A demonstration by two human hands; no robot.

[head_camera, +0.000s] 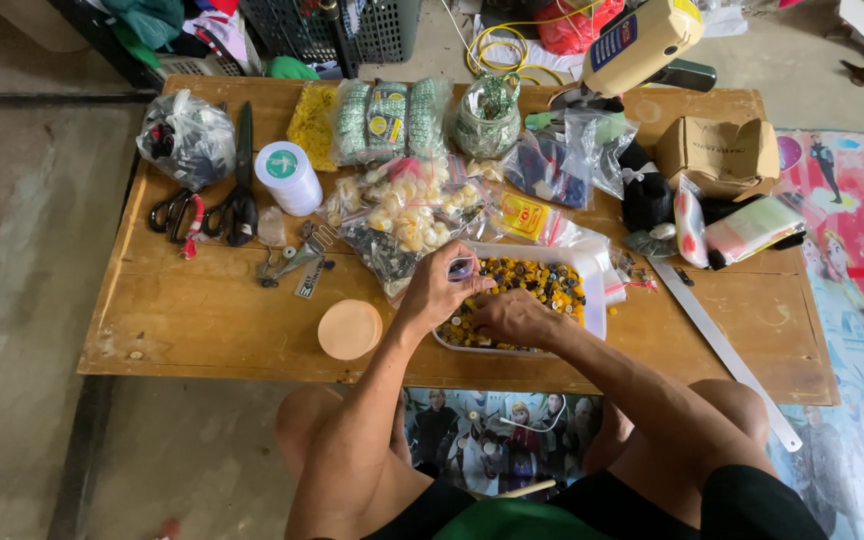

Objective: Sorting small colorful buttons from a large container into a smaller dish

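Observation:
A white tray [595, 300] full of mixed yellow and dark buttons [542, 280] sits at the near middle of a low wooden table [202, 310]. My left hand [437, 290] hovers over the tray's left end and pinches a small clear bag [461, 268] between fingers and thumb. My right hand [514, 316] rests palm down in the buttons at the tray's near side, its fingers curled among them; what it holds is hidden.
Plastic bags of buttons [407, 210] lie behind the tray. Black scissors [240, 195], a white tape roll [289, 177], a round tan lid [349, 329], a metal ruler [727, 350], a cardboard box [717, 155] and a yellow tool [642, 40] crowd the table.

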